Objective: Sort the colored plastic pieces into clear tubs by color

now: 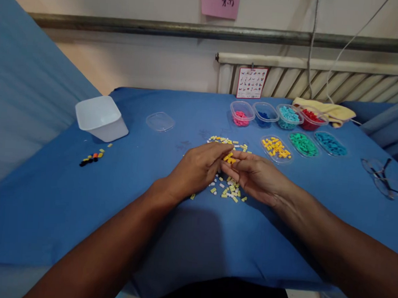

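My left hand [197, 169] and my right hand [256, 175] meet over a loose pile of small yellow and white bricks [228, 189] on the blue table cloth [81, 196]. Several yellow-orange bricks [229, 158] lie in the cupped fingers of my right hand. My left hand's fingers are curled, with the fingertips pinching at those bricks. More pale yellow and white bricks [224, 140] lie just beyond the hands.
A white tub [99, 118] and a clear lid [160, 121] stand at the left, with a few dark and orange bricks [92, 157] near them. Clear tubs and lids with sorted pink, blue, teal, red, yellow and green bricks [276, 148] fill the back right. Glasses [382, 178] lie at the right.
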Tool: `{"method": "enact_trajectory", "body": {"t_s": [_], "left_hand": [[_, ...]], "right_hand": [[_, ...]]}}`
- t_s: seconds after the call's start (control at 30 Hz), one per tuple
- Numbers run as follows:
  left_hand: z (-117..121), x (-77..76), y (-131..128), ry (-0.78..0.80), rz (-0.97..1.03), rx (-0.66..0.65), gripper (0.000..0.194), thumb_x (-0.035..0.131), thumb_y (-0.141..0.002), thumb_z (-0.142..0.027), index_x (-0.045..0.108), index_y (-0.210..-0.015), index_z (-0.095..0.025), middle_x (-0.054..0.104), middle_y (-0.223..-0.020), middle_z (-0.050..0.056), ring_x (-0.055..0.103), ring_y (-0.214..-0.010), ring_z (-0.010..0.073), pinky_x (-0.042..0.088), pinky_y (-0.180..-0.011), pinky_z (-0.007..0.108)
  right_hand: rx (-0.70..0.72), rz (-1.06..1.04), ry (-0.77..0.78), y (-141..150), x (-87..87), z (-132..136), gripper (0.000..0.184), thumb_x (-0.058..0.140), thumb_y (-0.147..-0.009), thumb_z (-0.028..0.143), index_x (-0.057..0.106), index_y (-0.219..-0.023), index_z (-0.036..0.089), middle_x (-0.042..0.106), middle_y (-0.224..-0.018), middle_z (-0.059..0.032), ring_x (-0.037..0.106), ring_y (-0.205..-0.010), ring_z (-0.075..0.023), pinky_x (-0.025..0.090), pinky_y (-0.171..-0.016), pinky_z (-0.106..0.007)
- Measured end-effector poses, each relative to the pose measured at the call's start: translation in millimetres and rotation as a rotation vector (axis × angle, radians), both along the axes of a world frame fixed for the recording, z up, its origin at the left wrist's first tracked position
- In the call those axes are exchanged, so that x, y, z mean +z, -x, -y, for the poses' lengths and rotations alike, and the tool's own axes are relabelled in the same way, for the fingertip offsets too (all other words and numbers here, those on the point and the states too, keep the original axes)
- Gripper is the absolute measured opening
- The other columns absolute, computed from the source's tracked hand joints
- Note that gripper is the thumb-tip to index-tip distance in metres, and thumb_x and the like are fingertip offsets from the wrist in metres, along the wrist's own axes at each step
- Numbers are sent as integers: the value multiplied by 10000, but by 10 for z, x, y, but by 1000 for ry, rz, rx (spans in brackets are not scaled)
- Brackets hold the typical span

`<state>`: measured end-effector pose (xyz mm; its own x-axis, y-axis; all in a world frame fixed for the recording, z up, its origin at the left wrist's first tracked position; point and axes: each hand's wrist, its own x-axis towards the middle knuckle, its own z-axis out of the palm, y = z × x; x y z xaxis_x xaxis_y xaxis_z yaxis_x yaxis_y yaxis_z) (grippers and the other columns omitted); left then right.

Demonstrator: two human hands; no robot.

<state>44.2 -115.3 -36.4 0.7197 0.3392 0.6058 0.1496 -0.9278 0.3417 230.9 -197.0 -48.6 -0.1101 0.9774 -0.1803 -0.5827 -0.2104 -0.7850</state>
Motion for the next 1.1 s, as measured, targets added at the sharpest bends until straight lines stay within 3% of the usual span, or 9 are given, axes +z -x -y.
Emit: {"method": "enact_trajectory", "body": {"t_s": [0.1, 0.2, 0.33, 0.43, 0.5, 0.67, 0.83, 1.1], "left_hand": [[-29, 19, 40, -4, 68, 35, 274, 563, -1128, -145, 705, -1362, -169, 806, -1301, 102, 777, -1208, 194, 629, -1071, 356], [-81, 13, 98, -15, 69, 111, 261, 590, -1119, -149, 735, -1336, -163, 811, -1300, 100, 776, -1218, 202, 619, -1100, 370], [-161, -23, 156, -24, 45, 155, 252, 587, -1118, -167, 759, -1302, -162, 822, -1259, 90, 786, -1175, 204, 630, -1073, 368], [-203, -36, 172, -35, 33, 180, 244, 593, -1115, -193, 770, -1281, -160, 828, -1222, 87, 792, -1135, 210, 633, -1042, 362], [-218, -35, 181, -34, 14, 200, 252, 591, -1110, -201, 773, -1280, -160, 828, -1222, 89, 792, -1137, 216, 629, -1042, 360], [-249, -43, 216, -14, -41, 275, 284, 573, -1104, -234, 783, -1286, -176, 827, -1230, 89, 790, -1143, 237, 628, -1037, 384], [-295, -53, 245, 21, -61, 334, 306, 565, -1093, -262, 794, -1279, -180, 828, -1236, 92, 787, -1153, 248, 628, -1050, 407], [-323, -28, 284, 47, -52, 350, 311, 573, -1074, -273, 795, -1272, -181, 828, -1230, 101, 783, -1142, 257, 622, -1060, 423]], "right_hand": [[-113, 87, 23, -209, 48, -70, 228, 831, -860, 129, 810, -1061, 232, 834, -1191, -46, 787, -1202, -191, 607, -1178, -326], [-320, 345, -3, -652, 118, -136, 145, 808, -910, 167, 810, -1044, 224, 851, -1138, -58, 820, -1127, -191, 662, -1068, -303], [-536, 1165, 33, -1341, 130, -144, 218, 728, -968, 200, 822, -1163, 173, 856, -956, -90, 848, -906, -253, 706, -913, -413], [-500, 1723, -4, -1614, 74, -124, 356, 673, -1004, 255, 835, -1298, 138, 869, -994, -133, 848, -990, -337, 662, -996, -515], [-443, 1919, -54, -1651, 40, -127, 392, 644, -1017, 280, 845, -1324, 140, 871, -1148, -160, 829, -1111, -373, 622, -1066, -534], [-334, 2015, -103, -1599, 16, -181, 457, 617, -999, 271, 830, -1379, 133, 845, -1292, -167, 808, -1169, -372, 607, -1072, -494], [-360, 1971, -80, -1609, 22, -178, 472, 607, -999, 293, 822, -1387, 134, 865, -1186, -160, 814, -1061, -347, 620, -979, -469], [-293, 1928, -135, -1668, 62, -75, 347, 662, -976, 361, 887, -1185, 201, 877, -1056, -107, 807, -914, -300, 605, -859, -420]]}}
